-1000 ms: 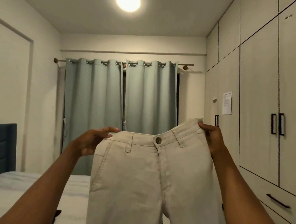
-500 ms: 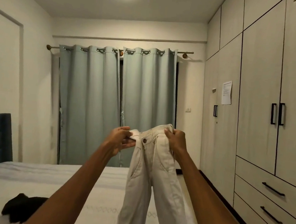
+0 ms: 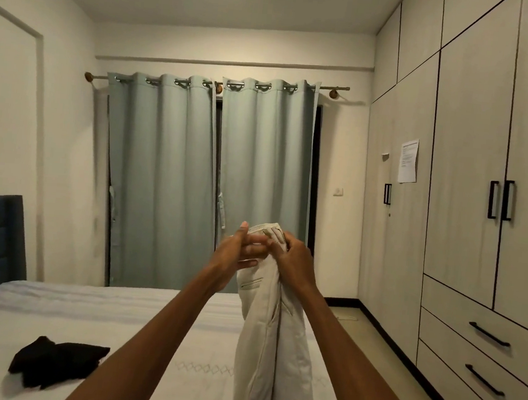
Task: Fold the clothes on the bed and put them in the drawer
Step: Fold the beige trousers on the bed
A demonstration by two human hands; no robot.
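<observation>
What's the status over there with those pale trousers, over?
Both hands at the waistband: right hand grips it, left hand pinches it. Beige trousers halved lengthwise, hanging over the bed. Drawers closed. Black garment waiting.

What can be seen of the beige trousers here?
The beige trousers, in what looks like woven cotton, hang upright in the air over the bed, folded lengthwise with the legs together. A welt pocket shows below the waistband. The left hand and right hand pinch the waistband; the legs run out of frame below.
</observation>
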